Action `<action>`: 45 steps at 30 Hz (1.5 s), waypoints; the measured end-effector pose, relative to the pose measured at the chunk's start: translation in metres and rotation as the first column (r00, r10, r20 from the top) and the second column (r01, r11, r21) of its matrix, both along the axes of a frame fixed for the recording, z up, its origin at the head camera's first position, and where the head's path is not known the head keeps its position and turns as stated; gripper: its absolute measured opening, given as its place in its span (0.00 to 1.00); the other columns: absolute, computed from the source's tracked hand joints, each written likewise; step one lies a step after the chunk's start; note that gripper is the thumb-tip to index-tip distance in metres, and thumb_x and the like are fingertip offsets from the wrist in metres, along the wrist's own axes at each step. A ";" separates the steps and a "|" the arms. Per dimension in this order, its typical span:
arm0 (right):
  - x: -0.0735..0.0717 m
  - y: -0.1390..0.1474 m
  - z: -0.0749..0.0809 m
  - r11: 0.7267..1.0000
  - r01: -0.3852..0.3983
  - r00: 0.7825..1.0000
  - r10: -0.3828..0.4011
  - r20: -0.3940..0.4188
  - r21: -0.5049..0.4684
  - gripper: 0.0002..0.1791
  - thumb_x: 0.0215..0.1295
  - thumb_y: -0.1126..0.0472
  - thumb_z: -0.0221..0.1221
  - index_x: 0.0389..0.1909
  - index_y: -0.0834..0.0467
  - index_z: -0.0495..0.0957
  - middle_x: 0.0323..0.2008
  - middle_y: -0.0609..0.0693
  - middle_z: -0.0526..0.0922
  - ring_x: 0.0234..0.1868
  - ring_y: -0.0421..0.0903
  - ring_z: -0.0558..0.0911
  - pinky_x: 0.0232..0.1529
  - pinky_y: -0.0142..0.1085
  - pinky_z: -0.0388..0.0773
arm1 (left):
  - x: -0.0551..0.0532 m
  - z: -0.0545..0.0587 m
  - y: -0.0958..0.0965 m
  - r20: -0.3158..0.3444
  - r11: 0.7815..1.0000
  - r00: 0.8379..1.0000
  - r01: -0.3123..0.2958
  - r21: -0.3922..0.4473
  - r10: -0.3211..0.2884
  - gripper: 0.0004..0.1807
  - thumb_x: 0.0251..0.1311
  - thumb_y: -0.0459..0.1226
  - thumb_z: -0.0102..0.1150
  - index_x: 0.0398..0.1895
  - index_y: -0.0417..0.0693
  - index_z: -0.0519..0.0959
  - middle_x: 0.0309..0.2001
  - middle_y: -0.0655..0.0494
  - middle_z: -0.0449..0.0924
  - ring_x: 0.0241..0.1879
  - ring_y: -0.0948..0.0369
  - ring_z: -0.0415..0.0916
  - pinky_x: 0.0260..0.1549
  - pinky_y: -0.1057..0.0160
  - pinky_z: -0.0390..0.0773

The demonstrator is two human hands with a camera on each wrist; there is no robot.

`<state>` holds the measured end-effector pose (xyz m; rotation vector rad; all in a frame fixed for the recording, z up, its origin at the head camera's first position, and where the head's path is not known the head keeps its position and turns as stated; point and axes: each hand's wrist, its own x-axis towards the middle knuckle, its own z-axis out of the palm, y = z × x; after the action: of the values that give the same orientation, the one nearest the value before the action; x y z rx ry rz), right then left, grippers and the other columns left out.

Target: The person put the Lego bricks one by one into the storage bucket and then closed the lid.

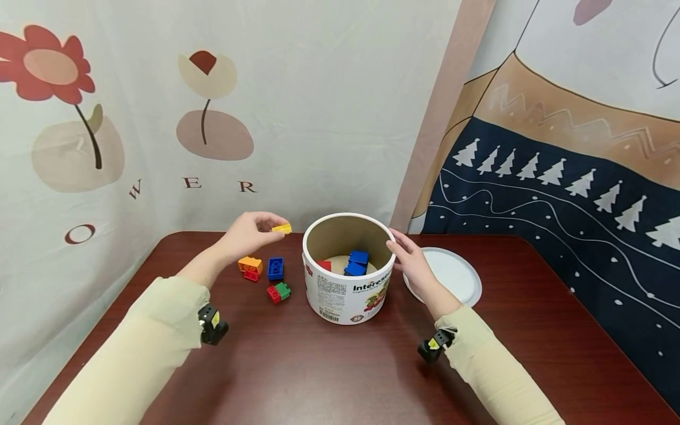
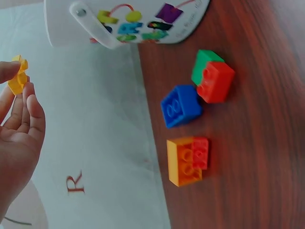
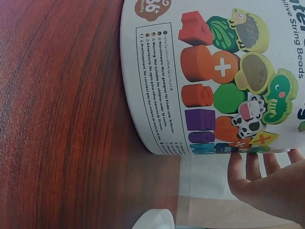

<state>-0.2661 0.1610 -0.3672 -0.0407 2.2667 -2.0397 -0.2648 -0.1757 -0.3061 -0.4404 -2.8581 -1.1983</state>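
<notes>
Left hand (image 1: 252,237) pinches a yellow brick (image 1: 283,228) just outside the tub (image 1: 345,302); right hand (image 1: 417,268) grips the tub's rim (image 1: 349,215). A gap separates tub and blue brick (image 1: 275,268).

I see the left hand (image 1: 248,235) pinching a yellow plastic brick (image 1: 283,228) — the right hand (image 1: 415,264) grips a round white printed tub (image 1: 332,295).

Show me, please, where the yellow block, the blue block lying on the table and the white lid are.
Yellow block (image 1: 283,228): head view, on the middle of its exposed part.
Blue block (image 1: 275,268): head view, on its hollow underside.
White lid (image 1: 453,274): head view, on its flat face.
</notes>
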 end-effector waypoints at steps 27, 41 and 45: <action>0.001 0.000 -0.003 1.000 0.013 1.000 -0.013 0.006 0.014 0.26 0.72 0.57 0.46 0.69 0.55 0.58 0.68 0.59 0.61 0.66 0.57 0.65 0.63 0.53 0.66 | -0.008 0.007 0.075 0.004 0.985 0.989 0.146 0.094 -0.147 0.14 0.58 0.36 0.59 0.47 0.43 0.80 0.43 0.46 0.79 0.41 0.55 0.71 0.37 0.66 0.75; 0.001 -0.001 -0.001 1.000 0.018 1.000 -0.018 -0.001 0.001 0.26 0.71 0.56 0.47 0.69 0.54 0.59 0.68 0.59 0.61 0.65 0.57 0.66 0.63 0.53 0.66 | -0.009 0.004 0.093 -0.039 0.975 0.983 0.186 0.125 -0.182 0.15 0.56 0.34 0.60 0.47 0.41 0.80 0.40 0.46 0.80 0.37 0.56 0.71 0.36 0.66 0.74; 0.001 -0.001 -0.001 1.000 0.023 1.000 -0.023 0.001 0.010 0.26 0.71 0.56 0.47 0.69 0.54 0.60 0.68 0.58 0.62 0.65 0.57 0.66 0.63 0.52 0.66 | -0.009 0.002 0.095 -0.043 0.966 0.976 0.218 0.139 -0.214 0.15 0.56 0.34 0.61 0.48 0.40 0.79 0.42 0.44 0.81 0.40 0.55 0.75 0.43 0.61 0.77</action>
<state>-0.2653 0.1597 -0.3686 -0.0135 2.2871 -2.0390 -0.2739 -0.0806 -0.3036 -0.7727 -2.7323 -1.4051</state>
